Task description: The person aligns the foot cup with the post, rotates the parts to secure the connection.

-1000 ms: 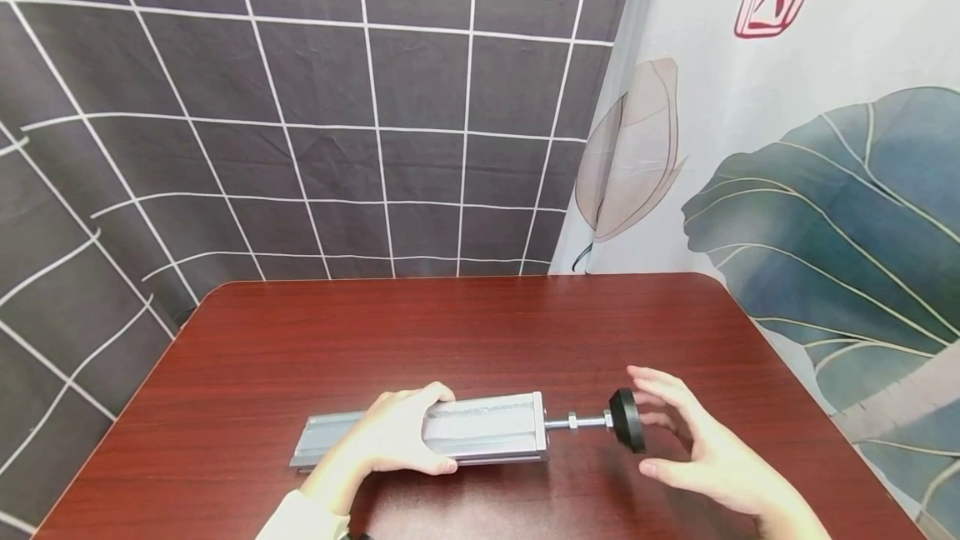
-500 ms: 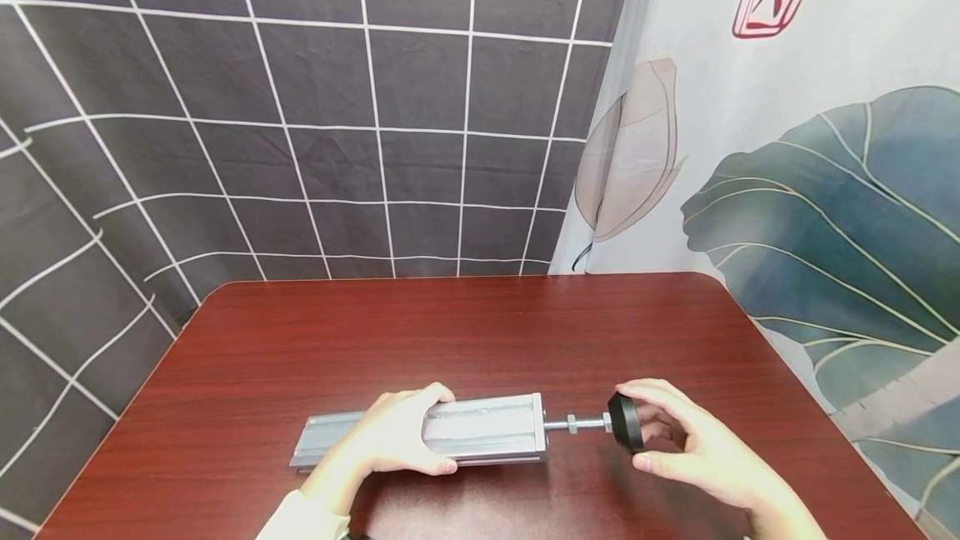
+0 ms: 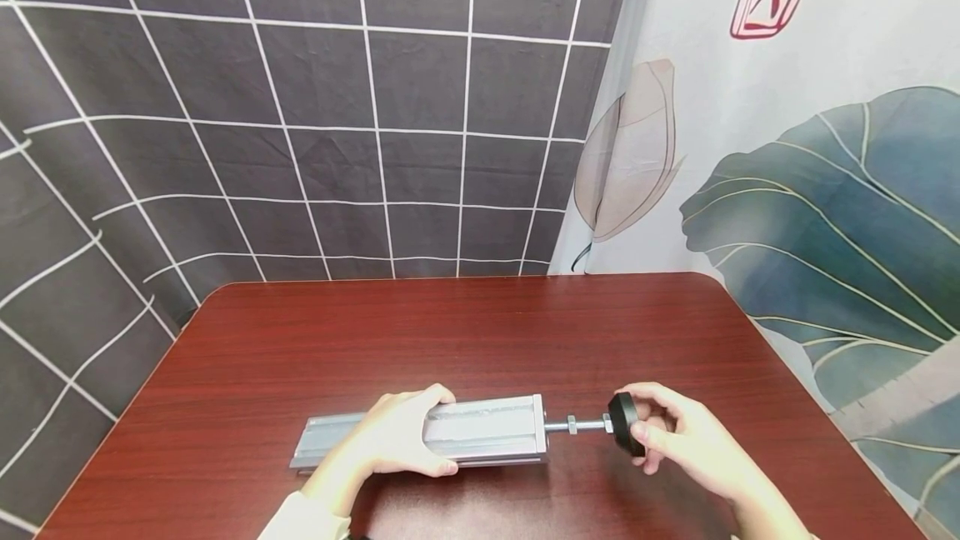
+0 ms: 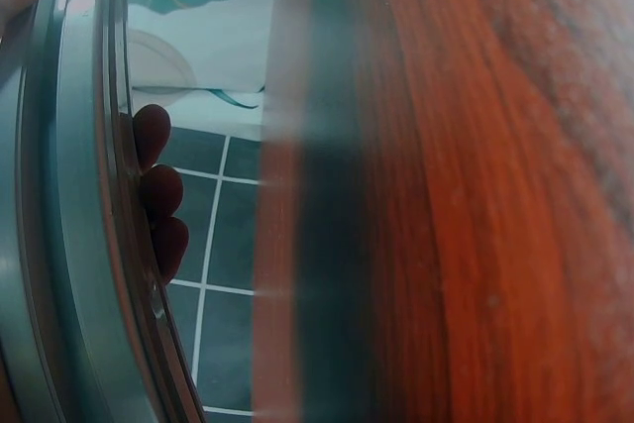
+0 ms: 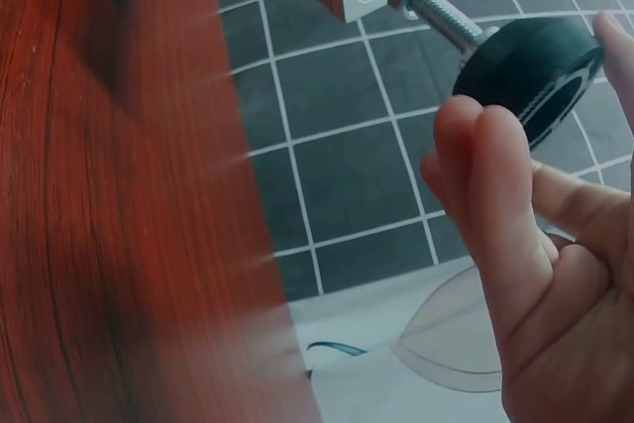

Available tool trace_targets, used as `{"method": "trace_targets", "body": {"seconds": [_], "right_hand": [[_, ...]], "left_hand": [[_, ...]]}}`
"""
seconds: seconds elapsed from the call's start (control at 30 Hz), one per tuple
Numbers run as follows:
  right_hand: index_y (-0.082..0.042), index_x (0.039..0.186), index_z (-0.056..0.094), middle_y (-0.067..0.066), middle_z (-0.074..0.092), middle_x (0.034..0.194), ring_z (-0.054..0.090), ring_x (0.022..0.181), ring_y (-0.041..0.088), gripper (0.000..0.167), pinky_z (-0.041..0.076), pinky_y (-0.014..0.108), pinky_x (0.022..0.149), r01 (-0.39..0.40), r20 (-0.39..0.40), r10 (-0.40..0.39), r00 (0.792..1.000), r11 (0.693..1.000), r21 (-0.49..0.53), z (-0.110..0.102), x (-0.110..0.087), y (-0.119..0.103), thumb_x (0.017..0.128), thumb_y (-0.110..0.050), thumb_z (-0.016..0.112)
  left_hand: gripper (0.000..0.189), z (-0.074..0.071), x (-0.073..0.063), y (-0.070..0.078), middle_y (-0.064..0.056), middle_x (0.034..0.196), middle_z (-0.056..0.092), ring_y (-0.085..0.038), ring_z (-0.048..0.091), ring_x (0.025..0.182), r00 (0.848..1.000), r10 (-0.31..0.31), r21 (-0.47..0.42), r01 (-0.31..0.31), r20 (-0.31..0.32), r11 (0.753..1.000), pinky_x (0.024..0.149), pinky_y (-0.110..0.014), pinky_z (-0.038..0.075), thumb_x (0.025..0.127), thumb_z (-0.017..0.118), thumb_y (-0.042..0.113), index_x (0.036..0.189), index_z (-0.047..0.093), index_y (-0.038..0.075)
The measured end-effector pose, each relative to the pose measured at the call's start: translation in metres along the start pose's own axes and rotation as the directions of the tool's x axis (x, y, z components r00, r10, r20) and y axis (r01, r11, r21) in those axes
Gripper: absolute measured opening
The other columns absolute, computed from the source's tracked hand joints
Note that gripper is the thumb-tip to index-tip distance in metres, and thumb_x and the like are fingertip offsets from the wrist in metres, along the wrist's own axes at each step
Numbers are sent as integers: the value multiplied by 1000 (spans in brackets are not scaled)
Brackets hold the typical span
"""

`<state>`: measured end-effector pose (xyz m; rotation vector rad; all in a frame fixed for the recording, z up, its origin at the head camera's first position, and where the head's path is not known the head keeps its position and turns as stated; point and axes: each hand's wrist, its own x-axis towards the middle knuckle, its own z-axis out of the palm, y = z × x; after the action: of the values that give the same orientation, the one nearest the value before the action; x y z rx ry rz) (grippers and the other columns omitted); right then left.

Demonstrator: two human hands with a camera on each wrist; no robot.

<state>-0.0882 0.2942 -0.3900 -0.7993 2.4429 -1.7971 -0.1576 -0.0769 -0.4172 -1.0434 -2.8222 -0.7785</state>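
Well short of the far edge of a dark-red, wood-grained table, a long silver metal profile lies across the person's view, roughly parallel to that edge. The person's left hand grips it from above, thumb along the near side, fingertips curled round the far side (the left wrist view shows three of them below it). From the profile's end plate, a slim threaded steel rod with a hexagonal nut points toward the table's right edge, carrying a round black foot. The right hand pinches that foot by its rim. Beyond the far edge hangs dark-grey cloth with white grid lines.
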Motion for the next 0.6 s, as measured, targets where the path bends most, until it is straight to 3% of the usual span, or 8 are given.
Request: {"method": "trace_targets", "body": {"seconds": [0.27, 0.37, 0.47, 0.6], "right_hand": [[6, 114, 50, 1, 60, 80, 62, 52, 24, 22, 50, 35, 47, -55, 4, 55, 998, 998, -34, 1, 1, -2, 92, 6, 46], [5, 114, 50, 0, 61, 80, 62, 53, 23, 22, 50, 34, 49, -62, 11, 63, 998, 996, -60, -1, 1, -3, 93, 5, 46], [-3, 121, 50, -3, 62, 91, 63, 58, 19, 31, 51, 32, 56, -36, 19, 37, 999, 995, -91, -4, 0, -2, 91, 2, 50], [-9, 137, 38, -5, 55, 120, 63, 85, 15, 64, 50, 28, 73, 20, 28, -17, 999, 991, -134, -10, -4, 0, 81, 4, 64]], "left_hand": [[63, 0, 1, -1, 13, 93, 64, -6, 58, 78, 1000, 8, -5, -8, 5, 1000, 69, -29, 45, 54, 79, 53, 106, 57, 25], [63, 0, 1, -1, 13, 93, 65, -6, 59, 78, 1000, 10, -7, -10, 3, 1000, 68, -29, 46, 54, 79, 52, 106, 57, 24], [63, 0, 1, -1, 13, 93, 64, -7, 59, 78, 1000, 9, -6, -9, 2, 1000, 68, -29, 46, 53, 79, 52, 106, 57, 25], [63, 0, 1, -3, 14, 92, 64, -6, 58, 77, 1000, 10, -6, -10, -4, 1000, 68, -29, 45, 53, 79, 52, 106, 57, 25]]}}
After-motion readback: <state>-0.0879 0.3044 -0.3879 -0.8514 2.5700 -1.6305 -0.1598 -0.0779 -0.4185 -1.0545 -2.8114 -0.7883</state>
